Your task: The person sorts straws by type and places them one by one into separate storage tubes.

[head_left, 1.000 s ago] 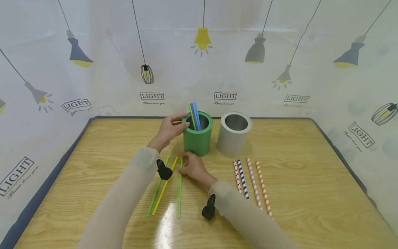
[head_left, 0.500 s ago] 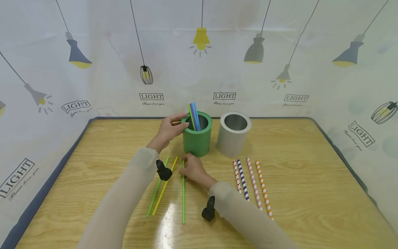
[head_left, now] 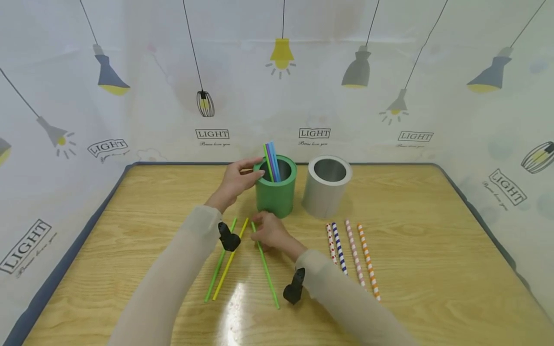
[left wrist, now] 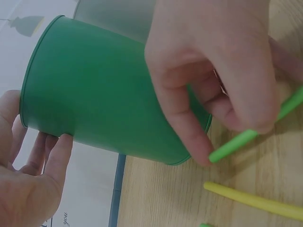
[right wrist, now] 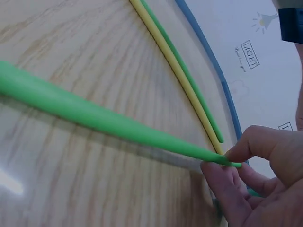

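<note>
My left hand (head_left: 235, 180) holds the rim of a green cylindrical cup (head_left: 275, 199) from its left side, thumb towards me. Several straws (head_left: 270, 158) in green, purple and blue stand in the cup, leaning against its rim. Just in front of its base, my right hand (head_left: 270, 230) pinches the far end of a green straw (head_left: 266, 269), which slants towards me and to the right. The right wrist view has this straw (right wrist: 94, 113) stretching across the wood, with thumb and fingers at its tip. In the left wrist view, the right hand (left wrist: 218, 61) partly hides the cup.
A light grey cup (head_left: 324, 197) stands right of the green one. Left of my right hand lie a yellow straw (head_left: 222, 278) and another green straw (head_left: 212, 283). Several patterned straws, including an orange-striped one (head_left: 369, 262), lie to the right. A lamp-print cloth (head_left: 242, 62) rises behind the table.
The near end of the pinched green straw has swung right, so it now lies slanted. My right hand has shifted only slightly. The left hand stays at the green cup.
</note>
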Action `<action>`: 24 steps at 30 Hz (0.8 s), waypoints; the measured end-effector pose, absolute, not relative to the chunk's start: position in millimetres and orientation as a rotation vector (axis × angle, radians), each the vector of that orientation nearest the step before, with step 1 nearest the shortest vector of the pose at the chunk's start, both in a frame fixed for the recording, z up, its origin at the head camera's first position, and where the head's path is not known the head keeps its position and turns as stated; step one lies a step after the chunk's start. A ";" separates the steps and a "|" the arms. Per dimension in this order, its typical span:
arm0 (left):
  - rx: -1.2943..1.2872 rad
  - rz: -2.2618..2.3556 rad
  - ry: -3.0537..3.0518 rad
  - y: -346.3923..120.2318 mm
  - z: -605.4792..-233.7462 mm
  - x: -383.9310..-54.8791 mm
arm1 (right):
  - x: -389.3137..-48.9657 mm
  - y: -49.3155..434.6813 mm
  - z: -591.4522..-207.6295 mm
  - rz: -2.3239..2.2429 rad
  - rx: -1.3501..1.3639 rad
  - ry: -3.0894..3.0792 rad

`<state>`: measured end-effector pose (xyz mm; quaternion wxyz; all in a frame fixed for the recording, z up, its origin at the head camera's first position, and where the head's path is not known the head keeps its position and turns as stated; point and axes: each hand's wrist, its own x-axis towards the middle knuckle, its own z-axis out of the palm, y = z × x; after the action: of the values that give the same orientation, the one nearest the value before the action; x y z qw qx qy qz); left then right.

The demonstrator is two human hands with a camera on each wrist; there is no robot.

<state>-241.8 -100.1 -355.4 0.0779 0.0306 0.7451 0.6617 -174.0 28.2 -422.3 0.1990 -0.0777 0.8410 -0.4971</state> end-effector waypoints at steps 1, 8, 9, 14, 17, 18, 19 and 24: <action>0.095 1.982 2.234 -99.8 -354.8 -242.0 | -174.8 29.9 -420.8 -1.409 -0.223 2.343; 0.103 1.967 2.241 -99.3 -352.6 -242.8 | -177.3 47.4 -407.1 -1.648 -0.399 2.279; 0.101 1.966 2.242 -99.3 -352.8 -243.1 | -177.6 50.4 -404.3 -1.692 -0.488 2.291; 0.107 1.972 2.241 -100.0 -354.8 -243.5 | -179.5 61.6 -385.3 -1.783 -0.641 2.299; 0.108 1.957 2.242 -100.2 -356.0 -242.2 | -179.7 66.9 -371.0 -1.788 -0.594 2.276; 0.108 1.949 2.243 -100.2 -356.3 -241.6 | -179.6 68.6 -366.3 -1.788 -0.591 2.271; 0.109 1.945 2.243 -100.2 -356.4 -241.3 | -179.5 70.2 -361.7 -1.785 -0.590 2.264; 0.111 1.962 2.237 -100.2 -355.6 -242.0 | -181.8 77.8 -341.2 -1.760 -0.714 2.330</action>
<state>-242.0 -100.2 -355.6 0.0819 0.0373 0.7487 0.6568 -181.8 77.8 -341.2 0.0676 -0.2371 0.7734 -0.5841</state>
